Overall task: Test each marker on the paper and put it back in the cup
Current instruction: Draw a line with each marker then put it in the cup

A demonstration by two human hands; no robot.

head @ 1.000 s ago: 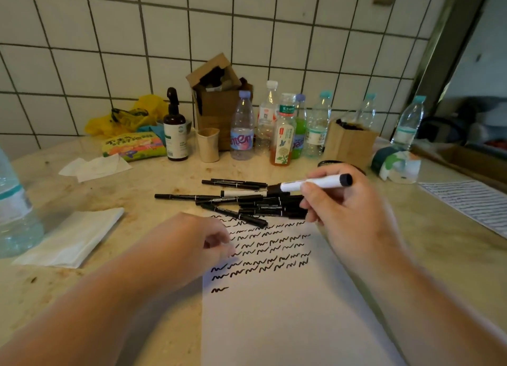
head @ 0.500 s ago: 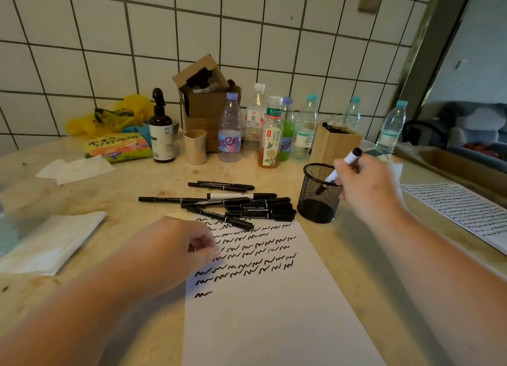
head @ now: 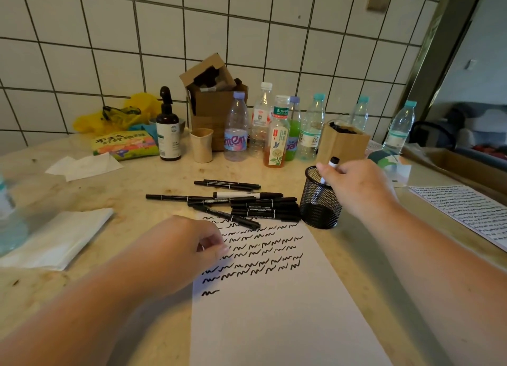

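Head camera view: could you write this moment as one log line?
step: returning marker | right hand: lowering white marker into mesh cup | left hand: resting on paper | untested markers: piled above paper

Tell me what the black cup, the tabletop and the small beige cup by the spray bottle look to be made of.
Black cup: metal wire mesh, matte black, most likely; you can see through its grid wall.
Tabletop: polished stone, probably marble; beige, mottled with veins and a soft sheen, though it could be an imitation.
Beige cup: matte and opaque, perhaps paper or a fibre plastic; the look leaves it open.
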